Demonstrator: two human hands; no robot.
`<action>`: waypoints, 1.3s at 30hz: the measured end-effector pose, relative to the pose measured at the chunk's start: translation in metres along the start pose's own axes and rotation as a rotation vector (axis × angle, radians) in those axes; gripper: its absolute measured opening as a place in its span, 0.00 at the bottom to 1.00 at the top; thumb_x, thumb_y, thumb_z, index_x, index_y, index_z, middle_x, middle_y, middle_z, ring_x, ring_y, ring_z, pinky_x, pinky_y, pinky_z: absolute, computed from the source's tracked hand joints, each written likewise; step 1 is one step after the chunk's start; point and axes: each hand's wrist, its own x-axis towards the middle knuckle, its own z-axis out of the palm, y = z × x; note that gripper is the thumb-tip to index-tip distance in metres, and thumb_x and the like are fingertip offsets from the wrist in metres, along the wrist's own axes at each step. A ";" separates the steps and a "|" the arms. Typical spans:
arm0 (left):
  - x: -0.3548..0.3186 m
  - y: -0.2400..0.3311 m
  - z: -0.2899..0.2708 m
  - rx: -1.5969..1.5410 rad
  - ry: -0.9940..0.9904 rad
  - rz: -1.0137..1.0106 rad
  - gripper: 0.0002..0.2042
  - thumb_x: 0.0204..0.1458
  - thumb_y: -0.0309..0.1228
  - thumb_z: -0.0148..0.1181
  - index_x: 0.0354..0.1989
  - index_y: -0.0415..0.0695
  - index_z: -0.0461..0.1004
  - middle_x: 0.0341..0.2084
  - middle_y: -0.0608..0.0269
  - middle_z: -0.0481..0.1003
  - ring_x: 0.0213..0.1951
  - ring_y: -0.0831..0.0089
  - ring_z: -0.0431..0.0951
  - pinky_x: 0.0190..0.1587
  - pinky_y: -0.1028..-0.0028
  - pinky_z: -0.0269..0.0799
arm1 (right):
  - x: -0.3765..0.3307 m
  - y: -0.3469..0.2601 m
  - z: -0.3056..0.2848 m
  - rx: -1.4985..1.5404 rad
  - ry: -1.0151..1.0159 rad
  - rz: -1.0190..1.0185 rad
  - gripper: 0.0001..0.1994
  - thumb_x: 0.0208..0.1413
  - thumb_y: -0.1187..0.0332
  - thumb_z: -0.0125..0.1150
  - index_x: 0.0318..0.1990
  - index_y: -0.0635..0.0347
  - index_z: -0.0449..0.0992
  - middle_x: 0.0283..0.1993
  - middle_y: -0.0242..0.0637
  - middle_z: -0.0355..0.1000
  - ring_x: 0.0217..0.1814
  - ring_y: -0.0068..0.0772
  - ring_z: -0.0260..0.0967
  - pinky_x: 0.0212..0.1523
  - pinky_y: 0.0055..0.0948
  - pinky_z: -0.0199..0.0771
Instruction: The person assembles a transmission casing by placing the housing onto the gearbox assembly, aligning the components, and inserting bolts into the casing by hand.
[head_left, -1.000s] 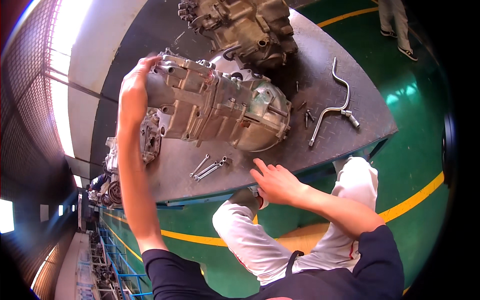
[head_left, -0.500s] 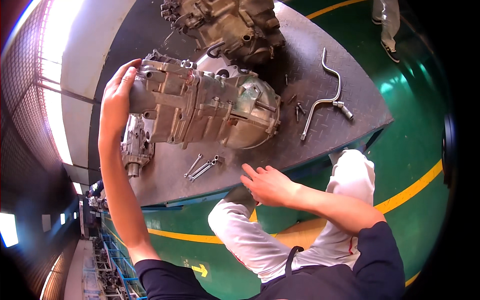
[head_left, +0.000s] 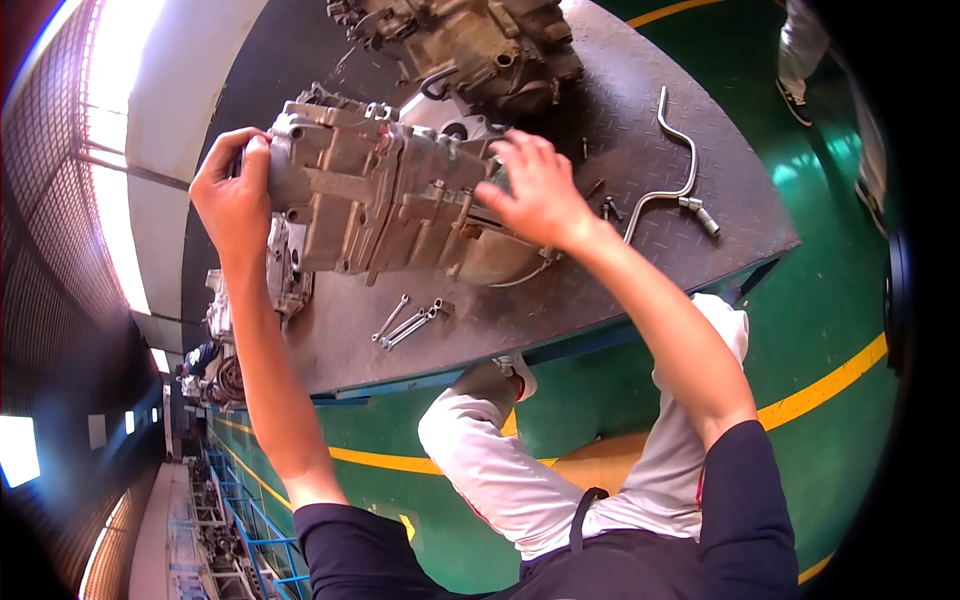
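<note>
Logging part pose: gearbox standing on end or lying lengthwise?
Lying lengthwise: gearbox runs across the bench, narrow end at left hand, bell end near right hand.

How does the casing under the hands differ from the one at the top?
Colour: the near casing is lighter, greyer; the far casing is darker, browner.
Hands: the left hand grasps the near casing and the right hand is over it; the far casing is untouched.
Framing: the near casing fits in view; the top edge cuts the far casing.
Both sit on the metal table.
</note>
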 end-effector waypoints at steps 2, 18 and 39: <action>-0.001 -0.017 -0.011 -0.034 -0.021 -0.003 0.07 0.58 0.25 0.55 0.36 0.34 0.77 0.31 0.69 0.76 0.35 0.84 0.70 0.42 0.83 0.63 | 0.016 0.019 0.010 0.136 -0.188 0.207 0.36 0.57 0.44 0.56 0.67 0.57 0.60 0.72 0.55 0.51 0.74 0.58 0.47 0.70 0.53 0.51; -0.050 -0.123 -0.036 -0.591 0.347 -0.180 0.17 0.61 0.35 0.46 0.50 0.33 0.70 0.46 0.47 0.74 0.47 0.60 0.76 0.57 0.62 0.70 | -0.057 -0.057 -0.011 0.201 -0.194 0.367 0.35 0.48 0.59 0.62 0.64 0.58 0.61 0.63 0.56 0.53 0.64 0.60 0.56 0.60 0.55 0.58; -0.147 -0.132 0.045 -0.910 0.621 -1.050 0.22 0.66 0.46 0.40 0.55 0.43 0.70 0.46 0.58 0.77 0.41 0.67 0.80 0.40 0.70 0.79 | 0.094 -0.151 -0.017 0.277 -0.298 0.111 0.34 0.57 0.37 0.52 0.27 0.69 0.78 0.26 0.56 0.75 0.33 0.56 0.75 0.38 0.45 0.73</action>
